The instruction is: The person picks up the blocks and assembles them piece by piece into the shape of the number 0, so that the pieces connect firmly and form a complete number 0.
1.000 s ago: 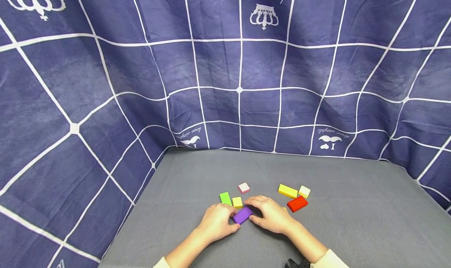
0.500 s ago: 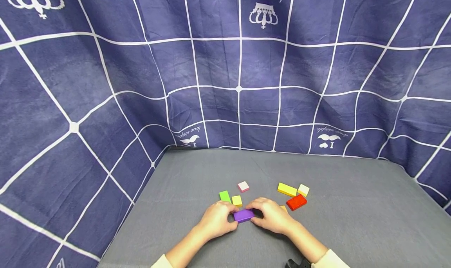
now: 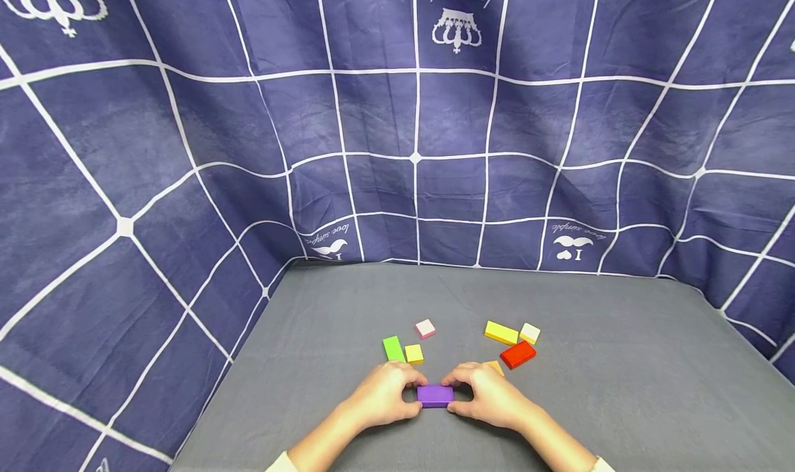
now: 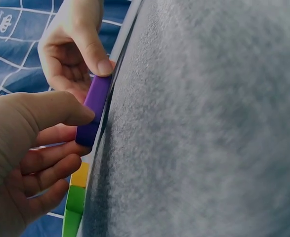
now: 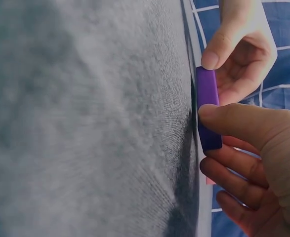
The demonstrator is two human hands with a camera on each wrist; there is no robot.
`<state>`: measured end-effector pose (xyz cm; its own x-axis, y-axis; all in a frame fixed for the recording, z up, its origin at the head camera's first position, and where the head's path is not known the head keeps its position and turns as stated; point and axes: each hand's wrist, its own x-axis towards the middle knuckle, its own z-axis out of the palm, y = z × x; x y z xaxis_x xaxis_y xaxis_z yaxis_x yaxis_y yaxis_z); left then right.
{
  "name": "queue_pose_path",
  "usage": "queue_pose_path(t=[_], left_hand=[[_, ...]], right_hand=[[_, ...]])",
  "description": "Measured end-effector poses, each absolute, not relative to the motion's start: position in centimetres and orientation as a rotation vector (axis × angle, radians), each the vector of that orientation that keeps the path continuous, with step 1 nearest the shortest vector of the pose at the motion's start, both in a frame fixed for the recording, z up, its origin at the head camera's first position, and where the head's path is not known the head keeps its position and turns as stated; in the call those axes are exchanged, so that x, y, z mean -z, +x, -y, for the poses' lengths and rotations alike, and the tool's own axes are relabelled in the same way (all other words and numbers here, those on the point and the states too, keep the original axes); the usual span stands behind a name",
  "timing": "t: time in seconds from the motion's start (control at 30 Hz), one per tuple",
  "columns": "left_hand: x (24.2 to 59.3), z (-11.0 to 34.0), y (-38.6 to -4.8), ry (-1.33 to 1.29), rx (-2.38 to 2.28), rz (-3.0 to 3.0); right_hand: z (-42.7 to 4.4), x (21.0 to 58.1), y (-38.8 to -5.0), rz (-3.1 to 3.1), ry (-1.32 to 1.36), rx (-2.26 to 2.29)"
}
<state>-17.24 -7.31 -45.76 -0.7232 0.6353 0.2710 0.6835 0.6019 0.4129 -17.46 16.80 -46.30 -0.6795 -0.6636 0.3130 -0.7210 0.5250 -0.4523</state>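
A purple rectangular block (image 3: 435,395) lies on the grey cloth in front of the person, its long side running left to right. My left hand (image 3: 386,391) pinches its left end between thumb and fingers. At the opposite end, my right hand (image 3: 487,394) pinches it the same way. Both wrist views show a thumb on the near face of the purple block (image 4: 96,103), with fingers curled behind it. Just beyond the left hand are a green block (image 3: 393,348) and a small yellow square block (image 3: 414,353). An orange block (image 3: 495,367) is partly hidden behind the right hand.
Farther back lies a small pink block with a whitish top (image 3: 425,328). To the right sit a long yellow block (image 3: 501,332), a cream block (image 3: 530,332) and a red block (image 3: 518,354). A blue checked curtain (image 3: 373,113) borders the grey surface (image 3: 621,375).
The purple block has turned from a slant to lie straight left to right. Both hands have drawn it slightly toward the person. The other blocks keep their places.
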Motion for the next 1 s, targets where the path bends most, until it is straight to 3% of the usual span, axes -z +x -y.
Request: queue_pose_path(t=[1.0], left_hand=[[45.6,6.2,-15.0,-1.315,0.702,2.667]], right_hand=[[-18.5,46.9,-14.4,2.547,1.267,-0.919]])
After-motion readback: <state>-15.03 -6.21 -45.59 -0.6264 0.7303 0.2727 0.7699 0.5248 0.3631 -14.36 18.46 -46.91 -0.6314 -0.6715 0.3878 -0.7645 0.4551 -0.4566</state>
